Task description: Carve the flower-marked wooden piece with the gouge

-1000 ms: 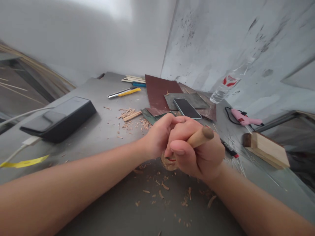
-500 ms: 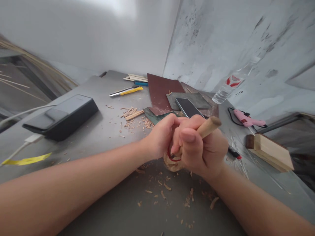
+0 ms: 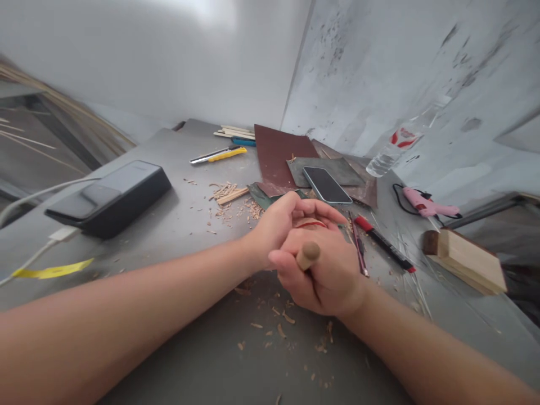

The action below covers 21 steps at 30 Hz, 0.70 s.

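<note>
Grey table (image 3: 202, 360): wood shavings (image 3: 220, 192), yellow cutter (image 3: 228, 153), marker (image 3: 386, 245), pink glue gun (image 3: 424, 203).

The right hand (image 3: 323, 275) now sits lower and further left; its handle (image 3: 309, 255) points at the camera, no longer slanting right. The workpiece's (image 3: 312, 221) red line shows beyond the knuckles, and the marker (image 3: 386, 245) lies exposed.

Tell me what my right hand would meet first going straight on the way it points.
Most likely the red-marked piece, just beyond your right hand, with your left hand cupped around it. Depth is unclear, so they may already touch.
</note>
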Tool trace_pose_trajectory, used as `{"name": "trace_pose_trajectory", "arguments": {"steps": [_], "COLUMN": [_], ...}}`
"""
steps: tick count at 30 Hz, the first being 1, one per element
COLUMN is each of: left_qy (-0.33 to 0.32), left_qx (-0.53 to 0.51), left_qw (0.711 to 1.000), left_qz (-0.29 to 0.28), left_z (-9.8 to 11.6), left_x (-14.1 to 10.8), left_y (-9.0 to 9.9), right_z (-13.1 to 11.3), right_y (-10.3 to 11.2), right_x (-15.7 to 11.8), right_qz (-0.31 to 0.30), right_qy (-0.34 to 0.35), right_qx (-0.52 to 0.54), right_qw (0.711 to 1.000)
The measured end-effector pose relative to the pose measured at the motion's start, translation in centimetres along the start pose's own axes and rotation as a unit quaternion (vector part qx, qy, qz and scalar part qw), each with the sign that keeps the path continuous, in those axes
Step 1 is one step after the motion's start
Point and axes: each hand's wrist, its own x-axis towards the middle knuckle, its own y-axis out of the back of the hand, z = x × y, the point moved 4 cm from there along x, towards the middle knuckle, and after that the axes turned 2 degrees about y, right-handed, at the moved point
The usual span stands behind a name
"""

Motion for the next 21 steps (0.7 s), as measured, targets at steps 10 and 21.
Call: {"name": "trace_pose_trajectory", "arguments": {"steps": [10, 21], "left_qy": [0.061, -0.009], "left_qx": [-0.065, -0.016], "left_qw": [0.994, 1.0], "left_qz": [0.07, 0.018], "left_z": [1.0, 0.8], "left_x": [0.1, 0.1], "left_y": [-0.7, -0.5], "right_z": [1.4, 0.6], "right_y": [0.4, 0.6], "right_x": [-1.1, -0.7], "right_qz": [0.12, 0.071], "right_qy": [-0.141, -0.061], "right_qx": [0.141, 0.073], "right_qw": [0.972, 0.993]}}
